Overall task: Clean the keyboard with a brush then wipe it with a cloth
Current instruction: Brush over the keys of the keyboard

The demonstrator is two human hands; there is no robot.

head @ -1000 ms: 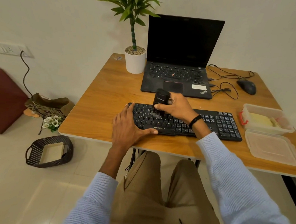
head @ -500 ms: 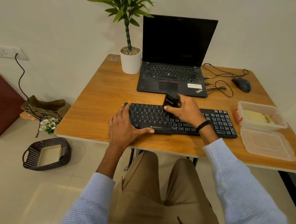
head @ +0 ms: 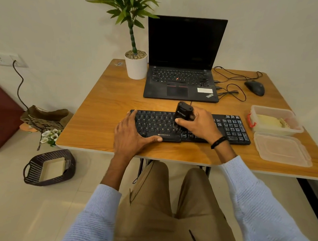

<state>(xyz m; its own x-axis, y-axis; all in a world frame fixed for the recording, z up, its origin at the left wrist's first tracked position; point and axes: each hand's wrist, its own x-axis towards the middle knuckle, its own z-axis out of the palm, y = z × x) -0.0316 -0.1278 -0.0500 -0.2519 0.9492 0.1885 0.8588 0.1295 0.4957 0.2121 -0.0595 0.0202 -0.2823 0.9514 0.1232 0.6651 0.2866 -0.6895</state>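
A black keyboard (head: 231, 128) lies near the front edge of the wooden table (head: 104, 107). My right hand (head: 199, 127) grips a black brush (head: 183, 111) and holds it upright over the middle keys, bristles down on them. My left hand (head: 130, 135) lies flat over the keyboard's left end, thumb along its front edge. A yellowish cloth (head: 268, 120) lies inside a clear plastic box (head: 275, 111) at the right.
Behind the keyboard stands an open black laptop (head: 181, 81), a potted plant (head: 135, 65) to its left, a mouse (head: 255, 87) with loose cables (head: 229, 90) to its right. The box lid (head: 281, 150) lies at the front right. A dark basket (head: 48, 168) sits on the floor.
My right hand has carried the brush rightward along the keys, from the left part to the middle. My left hand has stayed on the keyboard's left end.
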